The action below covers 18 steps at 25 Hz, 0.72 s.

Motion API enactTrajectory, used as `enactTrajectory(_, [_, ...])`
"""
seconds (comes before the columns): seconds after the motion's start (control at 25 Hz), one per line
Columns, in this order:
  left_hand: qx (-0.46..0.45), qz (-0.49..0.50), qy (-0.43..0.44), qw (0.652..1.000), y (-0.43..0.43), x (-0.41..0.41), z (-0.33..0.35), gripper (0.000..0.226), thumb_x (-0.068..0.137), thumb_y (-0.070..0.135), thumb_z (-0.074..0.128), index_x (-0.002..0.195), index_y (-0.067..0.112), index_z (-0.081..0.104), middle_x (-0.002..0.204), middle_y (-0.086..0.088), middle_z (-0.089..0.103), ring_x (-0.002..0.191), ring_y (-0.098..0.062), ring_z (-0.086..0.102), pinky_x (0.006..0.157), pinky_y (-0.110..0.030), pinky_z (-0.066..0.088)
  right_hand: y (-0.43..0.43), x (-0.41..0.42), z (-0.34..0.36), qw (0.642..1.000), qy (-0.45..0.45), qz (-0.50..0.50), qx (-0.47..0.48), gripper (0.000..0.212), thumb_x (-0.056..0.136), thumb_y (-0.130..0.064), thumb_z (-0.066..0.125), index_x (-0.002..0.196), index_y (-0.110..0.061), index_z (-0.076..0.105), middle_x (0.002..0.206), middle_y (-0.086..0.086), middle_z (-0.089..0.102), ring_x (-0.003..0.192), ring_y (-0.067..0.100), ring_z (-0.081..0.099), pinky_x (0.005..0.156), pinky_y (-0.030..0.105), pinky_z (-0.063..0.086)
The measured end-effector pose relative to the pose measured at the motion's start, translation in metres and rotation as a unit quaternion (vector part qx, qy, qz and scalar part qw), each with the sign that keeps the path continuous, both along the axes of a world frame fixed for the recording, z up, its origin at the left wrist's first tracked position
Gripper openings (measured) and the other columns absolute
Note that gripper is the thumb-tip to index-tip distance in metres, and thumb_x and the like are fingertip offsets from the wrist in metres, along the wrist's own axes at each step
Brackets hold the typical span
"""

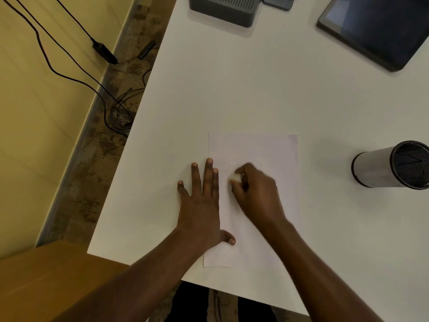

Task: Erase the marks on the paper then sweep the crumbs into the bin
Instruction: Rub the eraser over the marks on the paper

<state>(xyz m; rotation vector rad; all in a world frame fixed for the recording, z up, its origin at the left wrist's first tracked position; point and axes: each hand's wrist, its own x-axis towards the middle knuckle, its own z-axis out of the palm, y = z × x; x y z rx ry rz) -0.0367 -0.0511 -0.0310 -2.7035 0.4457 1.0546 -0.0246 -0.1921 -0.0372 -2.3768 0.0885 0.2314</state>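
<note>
A white sheet of paper (267, 149) lies on the white table (232, 94), near its front edge. My left hand (200, 205) rests flat with fingers spread across the sheet's left edge, pressing it down. My right hand (257, 194) is on the middle of the paper, fingers closed around a small white eraser (235, 177) whose tip touches the sheet; the hand is slightly blurred. Marks on the paper are too faint to make out. A small cylindrical mesh bin (392, 165) lies on its side at the right, its opening facing right.
A dark tablet (380, 26) lies at the far right corner, and a grey device (222, 8) sits at the table's far edge. Left of the table, cables (69, 73) trail over the floor. A brown box (58, 282) stands by the near left corner.
</note>
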Motion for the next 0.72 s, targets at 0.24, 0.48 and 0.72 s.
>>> enactTrajectory(0.24, [0.005, 0.006, 0.009, 1.000, -0.002, 0.000, 0.002, 0.161, 0.058, 0.096, 0.055, 0.145, -0.001, -0.039, 0.148, -0.025, -0.053, 0.145, -0.053, -0.033, 0.121, -0.070, 0.011, -0.011, 0.042, -0.001, 0.998, -0.022, -0.060, -0.009, 0.015, 0.095, -0.019, 0.064, 0.108, -0.011, 0.063, 0.083, -0.002, 0.064, 0.069, 0.011, 0.058, 0.068, 0.026, 0.052])
enactTrajectory(0.48, [0.003, 0.007, 0.008, 1.000, -0.002, 0.001, 0.001, 0.161, 0.059, 0.095, 0.057, 0.145, -0.001, -0.040, 0.147, -0.025, -0.055, 0.143, -0.053, -0.035, 0.120, -0.071, 0.010, -0.014, 0.004, 0.001, 1.000, 0.007, -0.011, -0.016, 0.015, 0.095, -0.022, 0.065, 0.107, -0.013, 0.062, 0.081, -0.004, 0.062, 0.066, 0.005, 0.053, 0.061, 0.014, 0.039])
enactTrajectory(0.72, [0.010, 0.009, 0.016, 1.000, -0.005, 0.001, 0.003, 0.162, 0.058, 0.095, 0.058, 0.145, -0.001, -0.039, 0.149, -0.026, -0.052, 0.144, -0.054, -0.032, 0.120, -0.071, 0.013, -0.026, 0.035, 0.000, 0.998, -0.017, -0.056, -0.018, 0.012, 0.094, -0.019, 0.064, 0.104, -0.012, 0.062, 0.077, -0.007, 0.058, 0.064, 0.008, 0.053, 0.061, 0.022, 0.041])
